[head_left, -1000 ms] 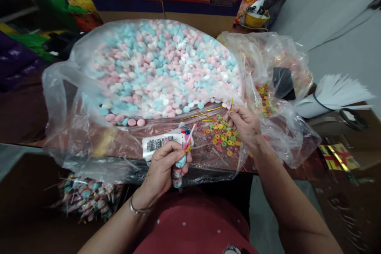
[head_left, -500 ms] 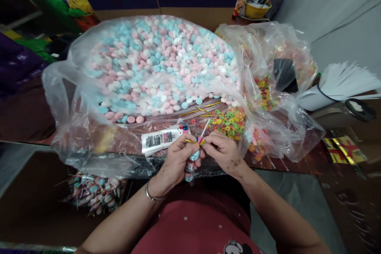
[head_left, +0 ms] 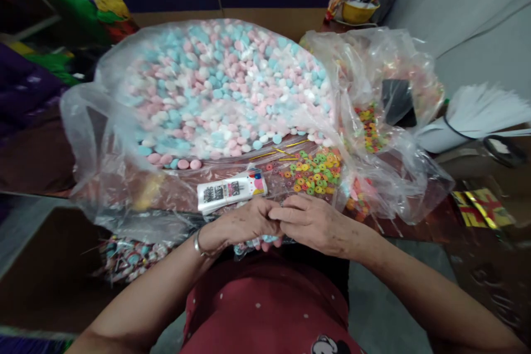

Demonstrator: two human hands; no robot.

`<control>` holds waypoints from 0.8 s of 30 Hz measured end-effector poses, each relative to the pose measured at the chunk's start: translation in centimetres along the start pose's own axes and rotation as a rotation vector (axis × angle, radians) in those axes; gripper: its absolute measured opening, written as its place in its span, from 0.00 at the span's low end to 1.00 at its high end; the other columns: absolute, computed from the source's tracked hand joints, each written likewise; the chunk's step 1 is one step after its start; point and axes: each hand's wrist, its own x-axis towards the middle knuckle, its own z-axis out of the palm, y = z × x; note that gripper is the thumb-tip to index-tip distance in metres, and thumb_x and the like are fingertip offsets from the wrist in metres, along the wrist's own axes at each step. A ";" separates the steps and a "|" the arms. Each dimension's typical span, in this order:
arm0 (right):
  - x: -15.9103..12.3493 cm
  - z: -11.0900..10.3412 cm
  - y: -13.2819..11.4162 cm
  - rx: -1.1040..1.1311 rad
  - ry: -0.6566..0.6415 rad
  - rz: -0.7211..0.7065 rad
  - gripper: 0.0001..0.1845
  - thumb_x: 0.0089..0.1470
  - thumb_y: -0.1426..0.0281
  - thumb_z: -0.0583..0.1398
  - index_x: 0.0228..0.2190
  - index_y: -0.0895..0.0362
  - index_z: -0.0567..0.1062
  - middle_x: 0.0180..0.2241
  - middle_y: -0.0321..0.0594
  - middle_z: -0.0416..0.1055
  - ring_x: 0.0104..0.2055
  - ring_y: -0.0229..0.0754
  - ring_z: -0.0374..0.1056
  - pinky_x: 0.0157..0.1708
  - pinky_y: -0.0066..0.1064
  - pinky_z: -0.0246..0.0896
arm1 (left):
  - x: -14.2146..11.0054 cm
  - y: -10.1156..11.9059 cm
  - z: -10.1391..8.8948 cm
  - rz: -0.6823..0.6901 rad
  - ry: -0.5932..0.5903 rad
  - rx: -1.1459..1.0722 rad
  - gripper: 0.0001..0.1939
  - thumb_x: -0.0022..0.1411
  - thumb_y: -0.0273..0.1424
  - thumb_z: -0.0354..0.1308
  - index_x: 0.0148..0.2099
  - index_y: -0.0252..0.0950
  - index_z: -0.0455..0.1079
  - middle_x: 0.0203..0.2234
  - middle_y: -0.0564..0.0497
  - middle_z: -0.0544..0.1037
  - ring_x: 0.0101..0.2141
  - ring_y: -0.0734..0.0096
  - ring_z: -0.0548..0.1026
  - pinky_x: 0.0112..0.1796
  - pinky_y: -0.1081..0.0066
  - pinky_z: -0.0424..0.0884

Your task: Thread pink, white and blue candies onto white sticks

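Wrapped candy stick [head_left: 254, 244]: in the left hand, above the person's lap at the bench's near edge; clear film covers blue and pink pieces, and its upper end is hidden by the fingers.
Left hand [head_left: 244, 224]: closed round the candy stick.
Right hand [head_left: 317, 225]: fingers curled nearly shut, tips meeting the left hand's; I cannot tell what, if anything, they pinch.
Large clear bag [head_left: 110, 61]: full of pink, pale blue and white round candies [head_left: 219, 88], a few at its lower edge.
Second clear bag [head_left: 367, 47]: holds small coloured rings, probably gummies; a dark flat piece [head_left: 398, 102] lies on it.
Bench [head_left: 429, 227]: dark red-brown, bearing both bags.
Loose on plastic: green, yellow and orange ring candies [head_left: 317, 171]; gold ties [head_left: 263, 155] just behind them; printed white pouches [head_left: 231, 191] to their left.
Open carton [head_left: 45, 276]: low at left, with a heap of wrapped sticks [head_left: 130, 257].
White roll [head_left: 442, 135]: at right, a dark band round it, full of thin white sticks [head_left: 481, 110].
Yellow bowl [head_left: 359, 12]: at the back, beside a large printed cardboard box [head_left: 174, 3].
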 end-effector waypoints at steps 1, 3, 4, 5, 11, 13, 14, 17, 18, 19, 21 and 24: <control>-0.1 -0.5 0.1 0.077 -0.070 -0.019 0.10 0.65 0.73 0.52 0.35 0.56 0.73 0.43 0.37 0.72 0.38 0.40 0.60 0.39 0.34 0.57 | 0.1 0.1 -0.1 -0.021 -0.079 0.015 0.02 0.47 0.26 0.61 0.28 0.33 0.72 0.20 0.54 0.77 0.17 0.77 0.71 0.18 0.79 0.64; -0.2 -1.0 0.1 0.191 -0.138 -0.047 0.10 0.65 0.73 0.52 0.36 0.56 0.73 0.38 0.36 0.72 0.35 0.39 0.59 0.36 0.33 0.55 | 0.4 -0.1 0.0 -0.034 -0.193 0.010 0.02 0.45 0.26 0.62 0.26 0.33 0.73 0.19 0.54 0.76 0.17 0.78 0.70 0.19 0.78 0.67; -0.3 -1.1 0.0 0.223 -0.146 -0.050 0.10 0.65 0.74 0.52 0.36 0.56 0.73 0.36 0.36 0.71 0.35 0.39 0.59 0.35 0.33 0.55 | 0.5 -0.2 0.0 -0.035 -0.221 0.000 0.02 0.45 0.26 0.62 0.27 0.33 0.73 0.19 0.55 0.76 0.16 0.78 0.70 0.19 0.78 0.67; -0.4 -1.1 -0.3 0.234 -0.145 -0.048 0.10 0.65 0.73 0.51 0.37 0.56 0.73 0.34 0.36 0.70 0.35 0.39 0.58 0.34 0.33 0.54 | 0.6 -0.3 0.0 -0.041 -0.233 -0.004 0.03 0.45 0.26 0.62 0.27 0.34 0.73 0.18 0.56 0.75 0.16 0.78 0.69 0.19 0.78 0.67; -0.7 0.3 -2.7 -0.168 -0.031 0.119 0.14 0.63 0.76 0.48 0.33 0.60 0.73 0.30 0.43 0.67 0.34 0.45 0.58 0.36 0.36 0.55 | 0.1 0.0 1.2 0.029 0.077 0.281 0.05 0.48 0.21 0.58 0.31 0.33 0.69 0.20 0.55 0.74 0.20 0.74 0.72 0.21 0.76 0.67; -0.3 1.1 -2.8 -0.311 0.053 0.246 0.15 0.61 0.79 0.48 0.30 0.61 0.72 0.28 0.44 0.66 0.32 0.45 0.57 0.34 0.36 0.55 | 0.0 0.0 2.0 0.223 0.338 0.606 0.06 0.52 0.20 0.55 0.33 0.33 0.69 0.23 0.51 0.75 0.24 0.69 0.73 0.26 0.72 0.70; 0.0 1.4 -2.6 -0.355 0.106 0.313 0.15 0.60 0.79 0.48 0.29 0.60 0.71 0.26 0.44 0.65 0.31 0.45 0.57 0.32 0.35 0.55 | 0.1 -0.1 2.4 0.339 0.477 0.767 0.06 0.54 0.19 0.53 0.34 0.32 0.69 0.24 0.49 0.75 0.27 0.67 0.74 0.29 0.70 0.71; 0.8 2.0 -1.4 -0.313 0.355 0.487 0.13 0.61 0.77 0.50 0.27 0.57 0.69 0.24 0.41 0.65 0.29 0.44 0.59 0.30 0.33 0.55 | 0.3 -0.5 3.5 0.706 0.847 1.014 0.10 0.61 0.19 0.47 0.39 0.32 0.68 0.33 0.41 0.77 0.34 0.61 0.75 0.37 0.62 0.71; 1.0 1.9 -1.0 -0.229 0.455 0.545 0.11 0.61 0.76 0.51 0.28 0.56 0.68 0.25 0.40 0.66 0.29 0.43 0.61 0.30 0.32 0.57 | 0.3 -0.7 3.8 0.837 0.930 1.009 0.09 0.63 0.20 0.48 0.40 0.33 0.68 0.35 0.40 0.77 0.36 0.60 0.74 0.39 0.61 0.70; 1.2 1.8 -0.8 -0.116 0.549 0.610 0.09 0.61 0.76 0.51 0.30 0.55 0.68 0.26 0.38 0.67 0.29 0.41 0.62 0.29 0.31 0.58 | 0.2 -0.9 4.1 0.957 0.974 0.967 0.07 0.63 0.22 0.50 0.41 0.34 0.68 0.36 0.40 0.77 0.37 0.60 0.74 0.41 0.60 0.69; 1.5 1.4 -0.8 0.136 0.697 0.735 0.07 0.60 0.75 0.52 0.31 0.54 0.67 0.26 0.35 0.67 0.26 0.38 0.63 0.27 0.28 0.59 | 0.1 -1.1 4.4 1.067 0.917 0.783 0.03 0.63 0.28 0.55 0.39 0.36 0.68 0.34 0.43 0.77 0.35 0.62 0.73 0.40 0.61 0.68; 2.0 0.8 -2.1 0.335 0.754 0.763 0.07 0.59 0.75 0.53 0.30 0.53 0.66 0.25 0.32 0.65 0.25 0.36 0.63 0.26 0.27 0.58 | -0.2 -0.9 4.3 0.815 0.748 0.203 0.13 0.66 0.40 0.51 0.40 0.36 0.69 0.29 0.47 0.76 0.30 0.65 0.72 0.35 0.65 0.69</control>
